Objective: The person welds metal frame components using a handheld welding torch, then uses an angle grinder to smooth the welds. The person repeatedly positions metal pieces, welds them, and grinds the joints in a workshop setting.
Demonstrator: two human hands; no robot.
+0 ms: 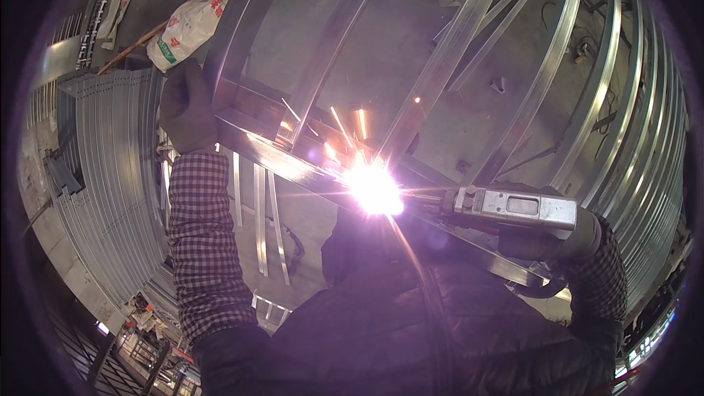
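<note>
Label stuff 1st: only printing I can make out is on a white bag (192, 28) top left, red marks + a green patch, lying by a wooden stick (136, 50). There's a dark slot on the gun's body too, but nothing I can read there.

Metal rail (258, 148) runs diagonally btwn the hands, upper left down to lower right, w/ long shiny bars (449, 51) going up from it. Super bright weld flare (374, 189) abt mid-rail, sparks flying up, so the exact joint is blown out, can't see it.

Left hand (189, 106), dark glove, is at the rail's upper left end, well apart from the flare. Fingers too dark to read, so can't tell if it's gripping or just resting there. Right hand (565, 246), also gloved, is wrapped round the silver welding gun (521, 207) from below, nozzle pointing left into the flare. Hands are well apart, fwiw. Checked sleeves (205, 235) on both arms, big stack of grey metal profiles (117, 176) off left.
</note>
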